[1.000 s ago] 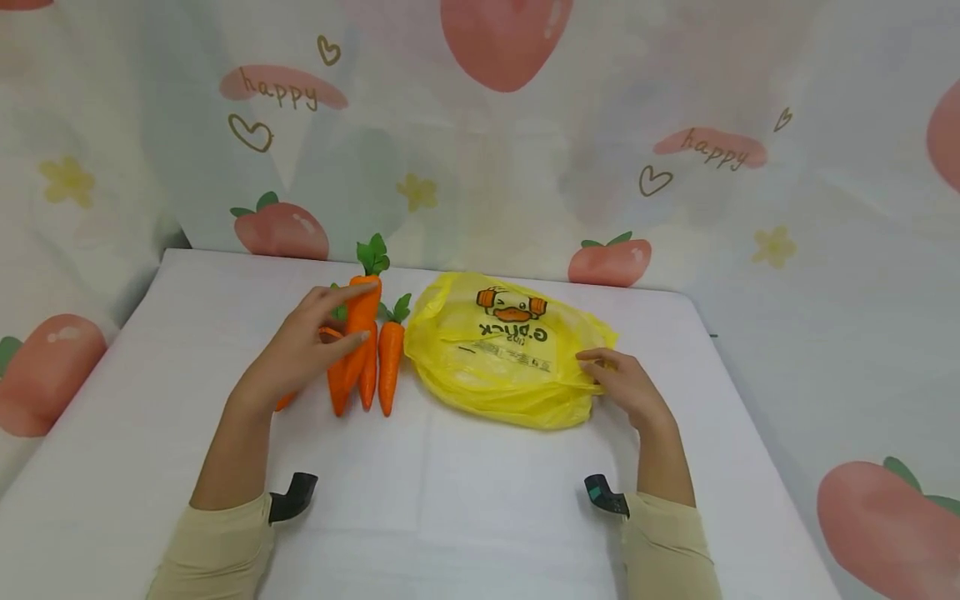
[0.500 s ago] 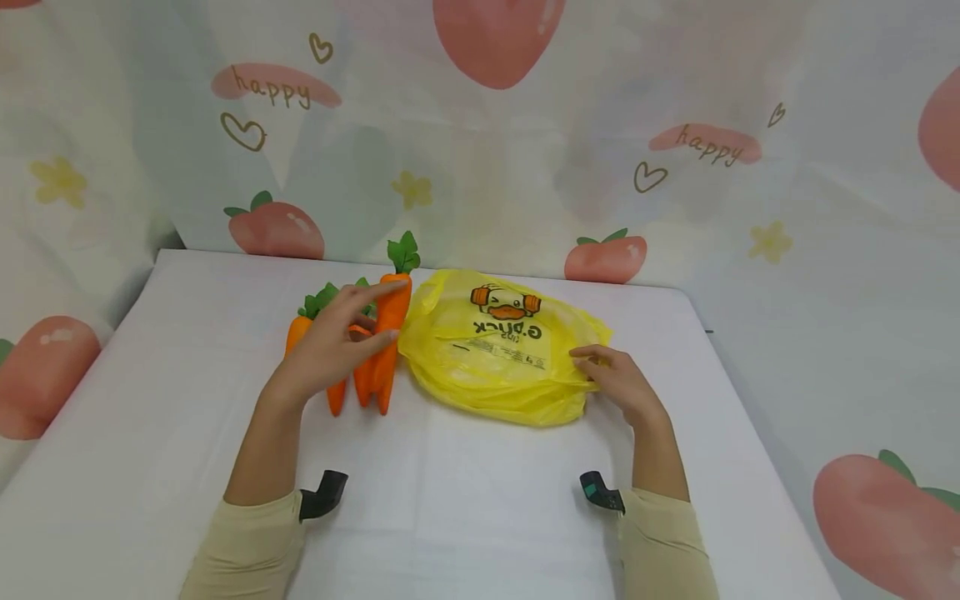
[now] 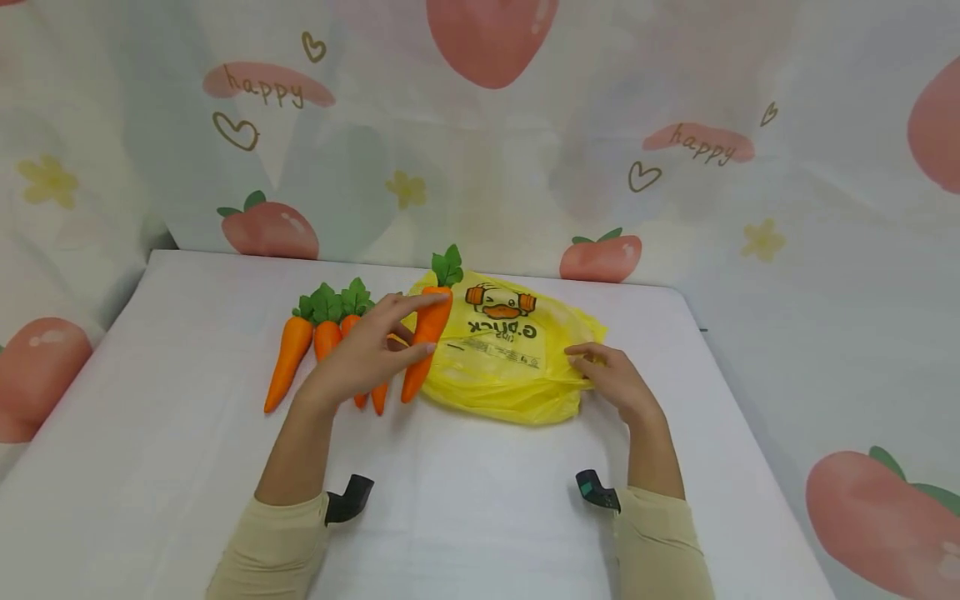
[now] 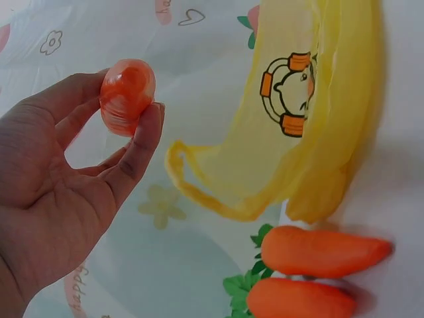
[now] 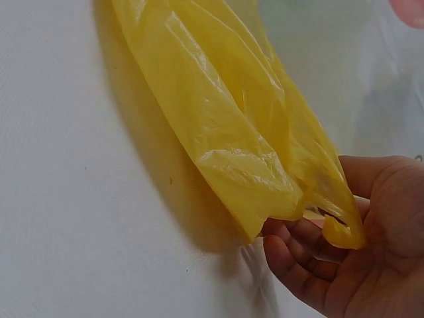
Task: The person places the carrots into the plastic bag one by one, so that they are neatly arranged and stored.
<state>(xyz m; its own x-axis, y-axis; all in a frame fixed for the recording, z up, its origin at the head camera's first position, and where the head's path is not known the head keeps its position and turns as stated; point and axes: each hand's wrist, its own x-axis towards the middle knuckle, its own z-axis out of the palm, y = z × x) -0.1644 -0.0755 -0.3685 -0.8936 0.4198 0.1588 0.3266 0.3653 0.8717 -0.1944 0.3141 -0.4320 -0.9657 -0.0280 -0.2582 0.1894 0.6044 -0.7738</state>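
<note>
My left hand (image 3: pixel 360 354) pinches an orange toy-looking carrot (image 3: pixel 432 329) with green leaves between thumb and fingers. It holds the carrot tilted, leaves up, in front of the left part of a yellow plastic bag (image 3: pixel 498 383). In the left wrist view the held carrot (image 4: pixel 127 99) shows end-on at the fingertips. The bag lies on the table with a duck print. My right hand (image 3: pixel 618 379) grips the bag's right edge; in the right wrist view its fingers are curled at the yellow bag's (image 5: pixel 218 132) handle, partly hidden by the plastic.
Several more carrots (image 3: pixel 288 362) lie on the white table (image 3: pixel 465 508) left of the bag, some partly behind my left hand. A patterned cloth backdrop (image 3: pixel 480 167) stands along the table's far edge. Black curved pieces (image 3: pixel 349 500) stick out at both wrists.
My left hand has carried the carrot rightward from above the other carrots to the bag's left part. The right hand has stayed at the bag's right edge.
</note>
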